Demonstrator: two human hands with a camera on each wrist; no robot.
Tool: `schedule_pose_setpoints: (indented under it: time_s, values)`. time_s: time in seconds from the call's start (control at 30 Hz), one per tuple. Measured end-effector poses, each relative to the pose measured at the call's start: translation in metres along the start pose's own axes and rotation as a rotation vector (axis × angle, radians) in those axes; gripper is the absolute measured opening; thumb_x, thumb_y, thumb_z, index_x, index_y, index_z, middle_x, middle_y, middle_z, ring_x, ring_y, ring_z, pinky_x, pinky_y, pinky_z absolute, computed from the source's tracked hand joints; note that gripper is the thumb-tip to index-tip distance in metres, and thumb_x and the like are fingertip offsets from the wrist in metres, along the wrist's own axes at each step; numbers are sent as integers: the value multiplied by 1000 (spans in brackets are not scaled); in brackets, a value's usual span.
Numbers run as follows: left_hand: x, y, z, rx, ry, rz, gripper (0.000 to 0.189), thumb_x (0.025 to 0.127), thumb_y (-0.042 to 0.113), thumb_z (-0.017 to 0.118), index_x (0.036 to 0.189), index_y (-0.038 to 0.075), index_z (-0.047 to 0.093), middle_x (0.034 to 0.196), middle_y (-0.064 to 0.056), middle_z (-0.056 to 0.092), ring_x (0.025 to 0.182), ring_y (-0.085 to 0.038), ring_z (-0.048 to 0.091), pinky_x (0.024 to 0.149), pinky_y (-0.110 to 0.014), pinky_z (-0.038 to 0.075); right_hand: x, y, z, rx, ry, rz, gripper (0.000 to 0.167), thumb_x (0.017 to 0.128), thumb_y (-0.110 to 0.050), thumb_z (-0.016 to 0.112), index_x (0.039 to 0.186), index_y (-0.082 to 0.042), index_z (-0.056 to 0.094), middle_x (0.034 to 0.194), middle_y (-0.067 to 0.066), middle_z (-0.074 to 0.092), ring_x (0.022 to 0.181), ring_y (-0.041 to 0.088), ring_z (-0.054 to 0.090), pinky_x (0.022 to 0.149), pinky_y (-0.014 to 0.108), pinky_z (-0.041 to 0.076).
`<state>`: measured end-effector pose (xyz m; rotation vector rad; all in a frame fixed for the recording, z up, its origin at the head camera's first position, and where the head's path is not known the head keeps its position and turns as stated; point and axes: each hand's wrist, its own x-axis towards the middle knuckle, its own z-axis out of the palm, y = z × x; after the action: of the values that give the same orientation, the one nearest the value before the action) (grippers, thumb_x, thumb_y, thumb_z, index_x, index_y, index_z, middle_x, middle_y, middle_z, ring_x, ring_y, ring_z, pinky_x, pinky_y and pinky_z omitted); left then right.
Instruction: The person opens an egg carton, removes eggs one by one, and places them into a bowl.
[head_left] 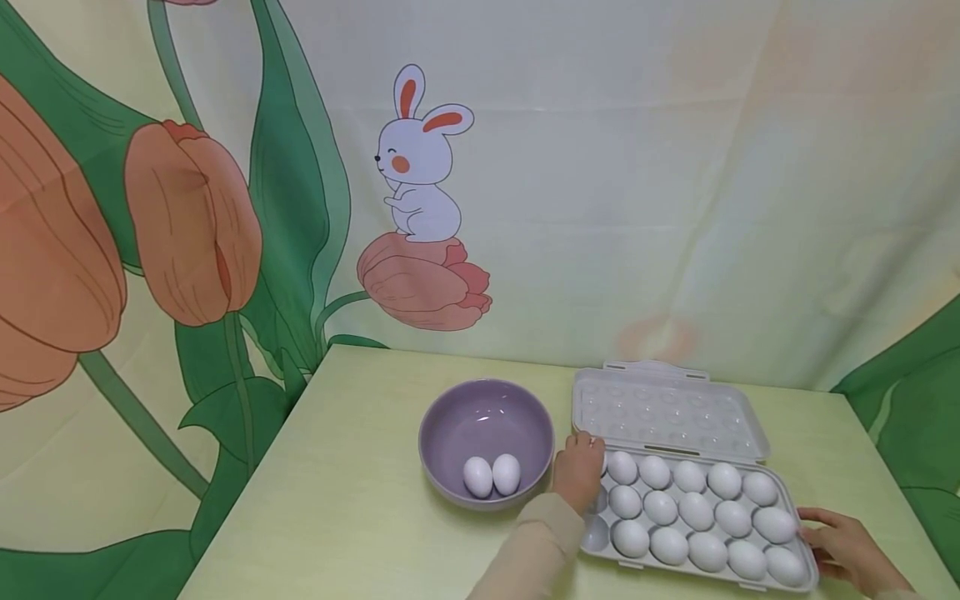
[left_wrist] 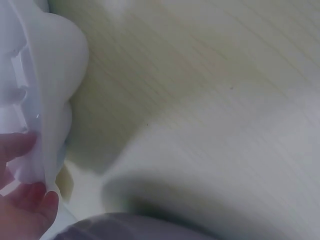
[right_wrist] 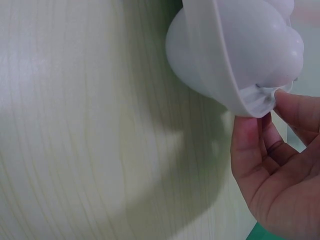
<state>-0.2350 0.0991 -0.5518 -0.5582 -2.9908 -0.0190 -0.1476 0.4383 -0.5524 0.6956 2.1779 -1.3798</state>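
Egg tray [head_left: 596, 533] lay on the right half of the tabletop [head_left: 360, 475], between the two hands, its lid [head_left: 667, 410] folded back behind it. White eggs [head_left: 696, 511] filled most of the cups; at the left end, the front and middle cups were bare. Just left of the tray stood a purple bowl [head_left: 487, 421] with two eggs [head_left: 492, 476] resting side by side in it.

Only the head view took in the bowl's contents and the lid. From above, the left hand [head_left: 579, 472] covered its own grip; the left wrist view showed its fingers pinching the tray's rim, some on the inner side and some outside, with a strip of the bowl below. The right wrist view showed the right hand [head_left: 847, 547] pinching a corner of the rim, one finger beneath it. Both wrist views revealed the rounded undersides of the cups and shadow on the tabletop; whether the cups touched it could not be told.

The left forearm, in a pale sleeve [head_left: 528, 550], slanted up from the lower edge, the hand's back upward. The right hand reached in from the lower right, fingers toward the tray.
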Motion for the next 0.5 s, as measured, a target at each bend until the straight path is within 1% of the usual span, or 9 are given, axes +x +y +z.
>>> schedule_pose_setpoints:
  time_s: [0.13,0.33,0.5]
  values:
    - [-1,2,-2,16,5,-16,38,72,22,66,108,19,53,105,-1,50,94,-14,49,64,-23,46,1,1,0,-4,13,3,58,88,-18,51,130,10,23,93,16,56,76,20,52,65,33,48]
    - [-2,4,-5,58,-27,-24,36,74,25,64,108,18,52,106,-2,49,93,-13,48,65,-23,45,2,2,0,-9,23,14,57,89,-18,50,130,10,23,96,19,54,76,20,51,65,33,48]
    - [-3,4,-6,91,-50,-12,32,77,27,61,106,19,53,107,-1,49,93,-12,47,65,-23,43,1,1,0,-10,17,12,57,88,-18,50,130,10,23,97,20,54,77,20,51,65,33,48]
